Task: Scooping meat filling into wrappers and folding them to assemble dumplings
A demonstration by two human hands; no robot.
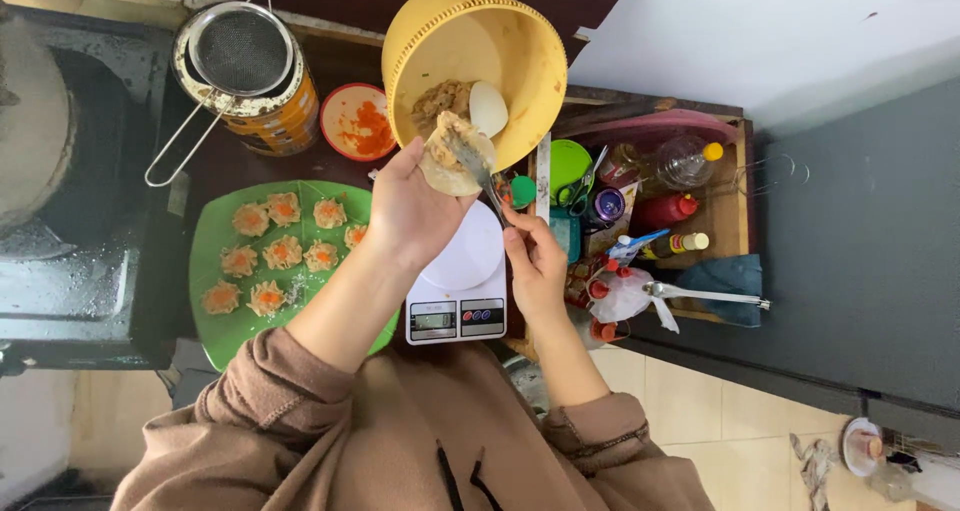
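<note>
Dumpling wrapper point(452, 163), pale and heaped with filling, sits cupped in my left hand point(408, 211); my right hand point(533, 258) pinches a knife point(474, 167), close under the yellow bowl's point(530, 61) rim.

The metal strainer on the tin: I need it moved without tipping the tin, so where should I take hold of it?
Grip the strainer by its long wire handle, which juts past the tin toward the lower left. Come from that side, fingers around the loop's free end, and lift straight up; the mesh bowl merely rests on the tin's rim.
</note>
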